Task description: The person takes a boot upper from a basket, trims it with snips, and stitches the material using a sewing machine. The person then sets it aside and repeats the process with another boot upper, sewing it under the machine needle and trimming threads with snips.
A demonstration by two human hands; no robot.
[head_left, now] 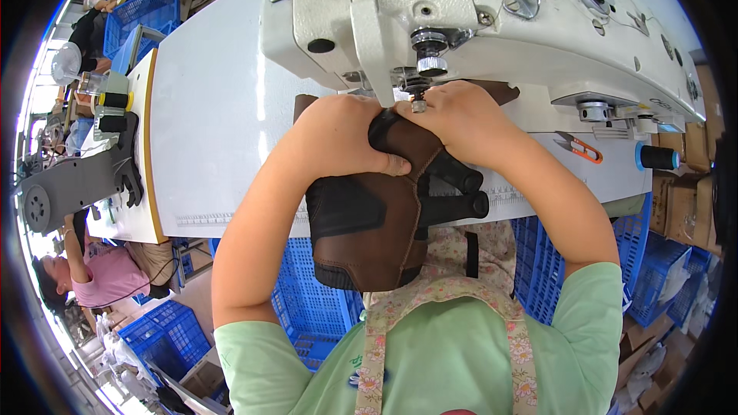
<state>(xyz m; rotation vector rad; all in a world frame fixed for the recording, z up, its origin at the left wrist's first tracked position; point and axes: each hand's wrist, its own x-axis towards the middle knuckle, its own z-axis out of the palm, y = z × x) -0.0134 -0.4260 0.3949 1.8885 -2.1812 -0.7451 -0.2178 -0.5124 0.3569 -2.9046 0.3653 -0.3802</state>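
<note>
A brown and black glove (369, 230) lies under the head of a white sewing machine (323, 38). Its cuff hangs toward me over the table's front edge, and two black fingers (459, 206) stick out to the right. My left hand (342, 134) is closed on the glove, the thumb pressing on the brown part and the fingertips hidden beyond it. Close to the needle area, my right hand (461, 119) pinches the glove's far part. The needle tip itself is hidden behind machine parts and my hands. More brown material (500, 92) shows past my right hand.
Orange-handled thread snips (580, 147) and a black thread spool (659, 157) lie right on the white table (204, 123). Blue crates (307, 284) stand below its front edge. At left are another machine (73, 184) and a person in a pink shirt (115, 273).
</note>
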